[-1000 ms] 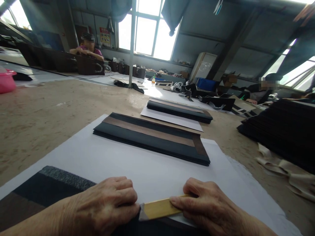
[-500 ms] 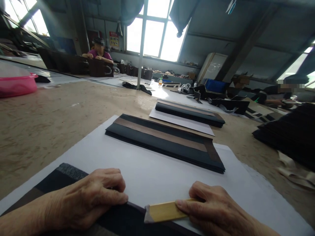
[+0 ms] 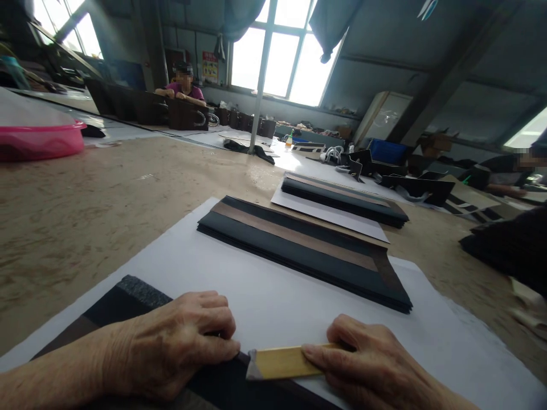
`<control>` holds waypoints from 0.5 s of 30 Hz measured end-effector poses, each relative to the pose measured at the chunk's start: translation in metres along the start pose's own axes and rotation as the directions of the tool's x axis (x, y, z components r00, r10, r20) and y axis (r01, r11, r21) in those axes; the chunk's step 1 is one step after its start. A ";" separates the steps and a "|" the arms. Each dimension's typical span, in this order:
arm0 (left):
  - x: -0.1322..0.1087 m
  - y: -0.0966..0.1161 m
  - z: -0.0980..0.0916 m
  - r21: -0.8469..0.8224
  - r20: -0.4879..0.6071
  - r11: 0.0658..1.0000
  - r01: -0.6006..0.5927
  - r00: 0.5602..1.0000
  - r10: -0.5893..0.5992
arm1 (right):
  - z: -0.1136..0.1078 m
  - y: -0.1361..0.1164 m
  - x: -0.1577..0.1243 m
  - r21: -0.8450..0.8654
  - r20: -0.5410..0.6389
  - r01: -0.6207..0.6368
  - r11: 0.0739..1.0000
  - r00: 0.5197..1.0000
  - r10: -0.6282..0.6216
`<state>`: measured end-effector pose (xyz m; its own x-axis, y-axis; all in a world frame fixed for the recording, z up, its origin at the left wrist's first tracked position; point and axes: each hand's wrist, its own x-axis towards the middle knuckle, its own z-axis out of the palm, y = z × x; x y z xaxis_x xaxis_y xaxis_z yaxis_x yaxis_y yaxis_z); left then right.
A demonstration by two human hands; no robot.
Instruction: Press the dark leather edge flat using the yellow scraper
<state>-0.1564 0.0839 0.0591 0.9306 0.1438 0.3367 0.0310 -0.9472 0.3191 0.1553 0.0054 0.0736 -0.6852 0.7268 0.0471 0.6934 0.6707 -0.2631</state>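
At the front lies a dark panel with a brown band and a speckled grey strip at its far left corner. My left hand is closed on the panel's far edge, thumb and fingers pinching it. In my right hand is a flat yellowish scraper, whose grey-covered tip rests at the panel's edge, just right of my left thumb. A large white sheet lies beneath. Beyond my hands a stack of dark panels with brown bands sits on this sheet.
Another panel stack lies farther back on a white sheet. At the left stands a pink basin. A thin pole rises from the table. A dark pile is at the right. Two people work farther off.
The view has shifted a little, so the background sits farther right. My left hand and the scraper's tip are closer together along the panel's edge. Both hands keep their grips.
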 end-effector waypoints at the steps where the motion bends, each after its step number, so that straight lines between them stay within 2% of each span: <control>1: -0.001 0.000 0.000 -0.003 0.005 1.000 -0.009 1.000 0.009 | 0.000 0.000 0.001 0.000 0.003 0.002 1.000 1.000 -0.002; 11: -0.031 -0.017 -0.019 -0.009 0.000 0.999 0.035 0.999 -0.035 | -0.008 -0.008 0.015 -0.061 -0.033 0.044 0.997 0.998 -0.046; 15: -0.038 -0.018 -0.021 -0.002 -0.016 1.000 0.023 1.000 -0.023 | -0.007 -0.009 0.024 -0.087 -0.067 0.074 0.993 0.995 -0.080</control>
<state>-0.1999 0.1016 0.0590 0.9237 0.1703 0.3433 0.0519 -0.9432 0.3282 0.1336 0.0177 0.0838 -0.7222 0.6788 0.1326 0.6573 0.7333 -0.1740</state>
